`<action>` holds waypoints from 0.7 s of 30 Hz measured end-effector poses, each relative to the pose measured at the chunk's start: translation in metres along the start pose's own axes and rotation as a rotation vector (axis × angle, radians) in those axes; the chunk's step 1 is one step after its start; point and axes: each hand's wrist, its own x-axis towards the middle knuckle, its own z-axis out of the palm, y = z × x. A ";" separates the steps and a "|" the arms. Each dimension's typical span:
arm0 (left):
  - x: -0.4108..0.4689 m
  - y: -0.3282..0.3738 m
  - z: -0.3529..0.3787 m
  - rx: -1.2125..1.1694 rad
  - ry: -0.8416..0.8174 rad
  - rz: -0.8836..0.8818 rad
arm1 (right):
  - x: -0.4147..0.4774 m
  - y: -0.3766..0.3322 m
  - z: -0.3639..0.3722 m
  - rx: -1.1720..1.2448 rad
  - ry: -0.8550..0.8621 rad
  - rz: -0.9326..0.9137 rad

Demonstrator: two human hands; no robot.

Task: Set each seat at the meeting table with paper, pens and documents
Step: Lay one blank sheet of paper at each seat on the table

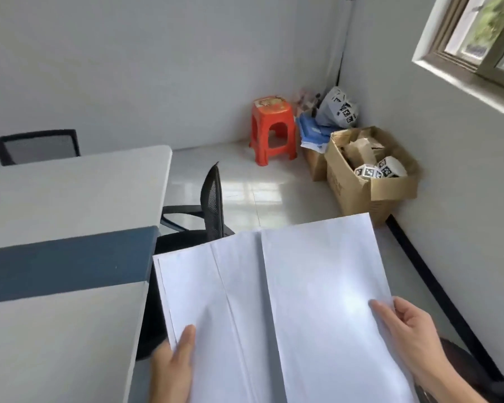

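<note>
Our left hand (172,370) and right hand (405,335) pinch fanned white paper (288,286). We hold it past the right edge of the surface (56,330).

Hands, two: left hand (172,367), right hand (413,333). Paper sheets (317,286), at least three; full count hidden. Chairs, two: far chair (37,148), near chair (213,199). One stool (272,129). Boxes, two: near box (361,196), far box (316,167). One bag (336,109). One window (477,33).
</note>
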 end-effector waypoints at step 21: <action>0.143 0.088 0.075 -0.261 0.708 -0.185 | 0.347 -0.184 0.221 -0.346 -0.690 -0.219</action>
